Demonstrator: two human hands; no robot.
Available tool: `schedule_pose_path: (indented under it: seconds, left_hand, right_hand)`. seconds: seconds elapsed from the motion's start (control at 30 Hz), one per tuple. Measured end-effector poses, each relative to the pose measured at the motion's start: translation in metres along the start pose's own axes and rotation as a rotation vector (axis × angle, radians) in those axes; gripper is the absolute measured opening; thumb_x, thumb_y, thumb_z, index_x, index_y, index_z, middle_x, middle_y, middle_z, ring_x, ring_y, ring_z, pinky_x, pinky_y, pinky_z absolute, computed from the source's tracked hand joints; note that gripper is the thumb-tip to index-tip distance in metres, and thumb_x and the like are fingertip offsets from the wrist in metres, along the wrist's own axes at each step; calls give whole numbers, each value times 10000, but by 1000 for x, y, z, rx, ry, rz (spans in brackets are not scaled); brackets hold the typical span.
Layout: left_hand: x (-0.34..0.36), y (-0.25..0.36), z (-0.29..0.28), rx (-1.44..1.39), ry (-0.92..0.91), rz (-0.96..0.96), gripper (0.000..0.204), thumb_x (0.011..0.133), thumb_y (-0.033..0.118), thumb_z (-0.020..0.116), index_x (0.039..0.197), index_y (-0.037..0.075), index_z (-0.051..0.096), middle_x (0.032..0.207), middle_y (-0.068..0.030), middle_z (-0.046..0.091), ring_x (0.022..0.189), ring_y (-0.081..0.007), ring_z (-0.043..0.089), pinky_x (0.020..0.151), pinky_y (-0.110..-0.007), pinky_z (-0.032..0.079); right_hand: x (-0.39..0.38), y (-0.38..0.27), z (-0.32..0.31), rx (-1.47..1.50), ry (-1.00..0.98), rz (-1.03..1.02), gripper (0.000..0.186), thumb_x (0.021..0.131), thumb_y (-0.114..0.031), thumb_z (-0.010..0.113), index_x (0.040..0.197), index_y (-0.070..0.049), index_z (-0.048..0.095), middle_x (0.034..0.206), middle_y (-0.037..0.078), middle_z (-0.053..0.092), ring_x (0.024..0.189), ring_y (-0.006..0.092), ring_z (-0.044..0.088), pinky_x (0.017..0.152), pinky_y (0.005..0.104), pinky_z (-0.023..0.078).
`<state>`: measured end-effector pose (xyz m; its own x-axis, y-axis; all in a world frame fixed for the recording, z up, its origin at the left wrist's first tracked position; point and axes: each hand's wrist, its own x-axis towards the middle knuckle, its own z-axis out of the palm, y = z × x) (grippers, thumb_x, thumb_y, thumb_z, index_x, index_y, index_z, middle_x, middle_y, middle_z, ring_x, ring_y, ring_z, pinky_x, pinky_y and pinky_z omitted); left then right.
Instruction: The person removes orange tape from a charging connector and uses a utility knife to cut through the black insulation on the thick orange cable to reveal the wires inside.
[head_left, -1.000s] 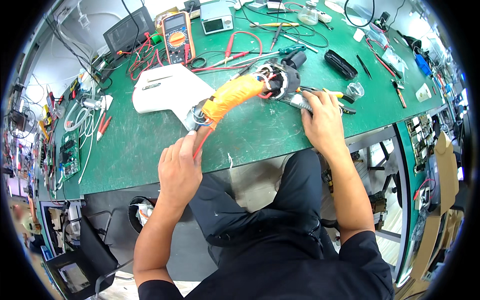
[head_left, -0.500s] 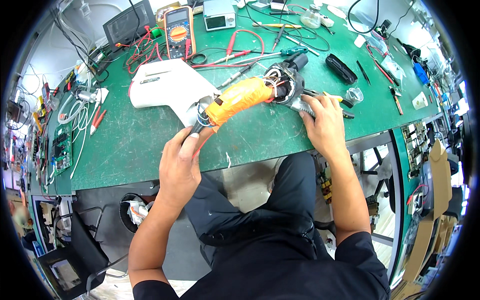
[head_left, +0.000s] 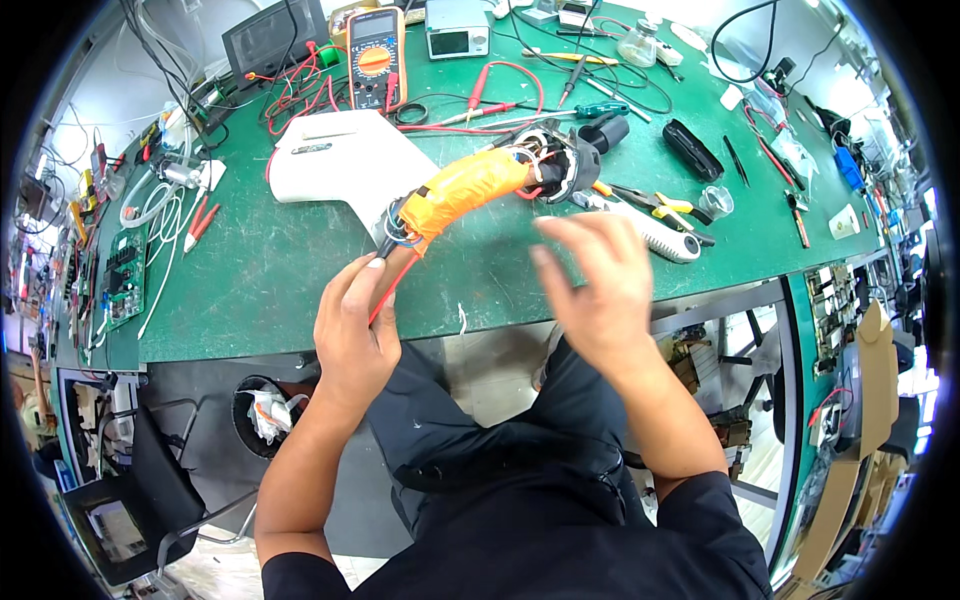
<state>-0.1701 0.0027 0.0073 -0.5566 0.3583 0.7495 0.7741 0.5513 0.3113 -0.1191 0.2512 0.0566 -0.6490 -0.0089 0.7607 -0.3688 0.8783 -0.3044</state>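
Below the green worktop [head_left: 270, 270], on the floor at the person's left side, stands a dark round bin [head_left: 262, 410]; inside it lie crumpled white scraps with some orange bits. On the worktop, far at the right, sits a small clear cup [head_left: 716, 201], and what it holds is too small to tell.

Near the middle of the worktop lies the orange-wrapped assembly [head_left: 465, 190], a long bundle bound in orange tape. Its far end meets a dark round motor part [head_left: 557, 165] with wires, and from its near end come blue and red wires [head_left: 398, 262]. The left hand [head_left: 355, 335] grips this near end, with the fingers closed around the wires at the worktop's front edge. The right hand [head_left: 598, 290] is blurred, open with fingers spread and holding nothing; it hangs over the front edge, just beside the bundle and not touching it. Behind the bundle rests a white plastic housing [head_left: 345, 160], and beyond it stands a yellow multimeter [head_left: 375, 58].
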Motion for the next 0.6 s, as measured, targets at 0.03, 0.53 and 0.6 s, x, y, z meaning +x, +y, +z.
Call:
schedule_pose_path:
  seconds: [0.03, 0.53, 0.6]
  left_hand:
    - [0, 0, 0, -4, -3, -10, 403, 853, -53, 621, 1231, 13, 497, 1128, -230, 608, 995, -369, 633, 852, -409, 512]
    - [3, 2, -3, -4, -4, -44, 399, 828, -35, 646, 1206, -1, 523, 1128, -220, 620, 993, -389, 630, 847, -433, 522]
    - [3, 2, -4, -15, -9, -44, 403, 827, -34, 647, 1209, 1, 524, 1130, -222, 618, 993, -388, 629, 846, -433, 522]
  right_hand:
    - [6, -6, 10, 48, 0, -89, 285, 723, -49, 739, 996, -63, 659, 918, 88, 600, 822, 280, 569, 738, 380, 470]
    - [73, -7, 36, 133, -239, -315, 191, 730, -79, 714, 888, -74, 607, 868, 77, 563, 849, 277, 557, 766, 377, 479]
    - [81, -8, 33, 108, -299, -365, 187, 723, -76, 711, 873, -69, 600, 849, 78, 544, 833, 277, 553, 758, 374, 481]
